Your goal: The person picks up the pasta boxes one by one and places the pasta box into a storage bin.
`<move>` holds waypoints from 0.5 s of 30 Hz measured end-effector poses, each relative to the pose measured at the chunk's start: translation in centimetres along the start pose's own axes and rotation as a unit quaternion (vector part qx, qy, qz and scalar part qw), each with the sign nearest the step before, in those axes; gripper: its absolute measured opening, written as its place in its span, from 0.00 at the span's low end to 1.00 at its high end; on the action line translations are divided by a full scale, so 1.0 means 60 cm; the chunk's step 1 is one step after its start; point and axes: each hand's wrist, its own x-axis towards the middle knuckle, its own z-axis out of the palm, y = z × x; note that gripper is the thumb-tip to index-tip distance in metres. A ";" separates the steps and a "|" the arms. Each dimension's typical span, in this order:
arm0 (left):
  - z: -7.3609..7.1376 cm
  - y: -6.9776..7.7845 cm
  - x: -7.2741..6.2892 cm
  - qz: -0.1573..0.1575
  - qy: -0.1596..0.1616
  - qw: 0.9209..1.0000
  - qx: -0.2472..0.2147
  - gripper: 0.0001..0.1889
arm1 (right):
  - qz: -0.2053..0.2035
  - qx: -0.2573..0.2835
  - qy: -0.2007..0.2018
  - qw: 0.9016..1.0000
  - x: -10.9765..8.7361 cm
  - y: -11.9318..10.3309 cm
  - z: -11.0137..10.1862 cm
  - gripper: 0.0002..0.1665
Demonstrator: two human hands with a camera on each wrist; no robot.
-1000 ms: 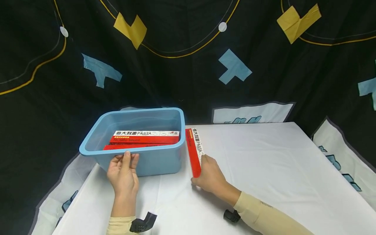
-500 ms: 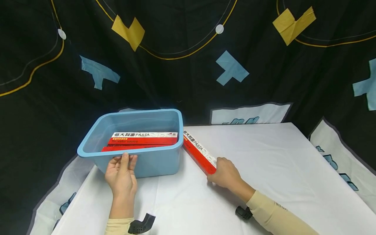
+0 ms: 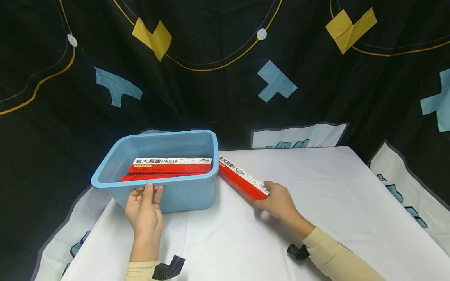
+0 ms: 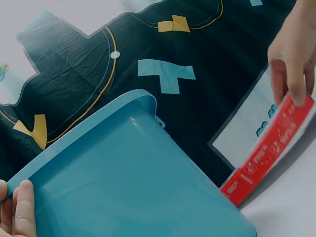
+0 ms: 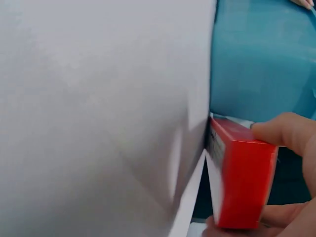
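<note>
A light-blue plastic bin [image 3: 188, 199] stands on the white table, with two red-and-white pasta boxes [image 3: 172, 166] visible inside. At its front rim my left hand [image 3: 145, 212] grips the edge, thumb up against the rim and the other fingers bent beneath it. My right hand [image 3: 281, 199] holds another pasta box [image 3: 242, 179] by its near end, thumb on one side and fingers on the other, as the right wrist view shows. That box slants away to the left, its far end close by the bin's right wall and its near end tipped up over a shadow.
A white cloth [image 3: 316, 187] covers the table. Behind it hangs a black curtain [image 3: 197, 97] with yellow and blue patches. The table's right edge runs diagonally past a white patterned panel [image 3: 404, 187].
My right hand has moved right and swung the near end of its pasta box outward, so the box now lies diagonally. My left hand keeps its grip on the bin's rim.
</note>
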 end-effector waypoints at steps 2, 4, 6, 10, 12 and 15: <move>0.001 0.001 0.001 0.002 -0.002 1.000 -0.003 0.20 | 0.004 0.031 0.014 0.999 0.000 0.003 -0.011 0.42; 0.001 0.002 0.001 0.003 -0.004 1.000 -0.005 0.21 | 0.014 0.069 0.028 0.997 -0.001 0.004 -0.022 0.43; 0.002 0.003 0.002 0.004 -0.005 1.000 -0.003 0.21 | 0.026 0.111 0.038 0.993 -0.004 0.007 -0.032 0.43; 0.001 0.002 0.002 0.005 -0.002 1.000 0.009 0.20 | 0.048 0.193 0.053 0.979 -0.009 0.015 -0.053 0.41; 0.001 0.001 0.002 0.006 -0.002 1.000 0.013 0.20 | 0.053 0.223 0.058 0.972 -0.013 0.020 -0.065 0.41; 0.000 0.000 0.001 0.007 -0.003 1.000 0.014 0.20 | 0.058 0.250 0.060 0.965 -0.020 0.028 -0.086 0.40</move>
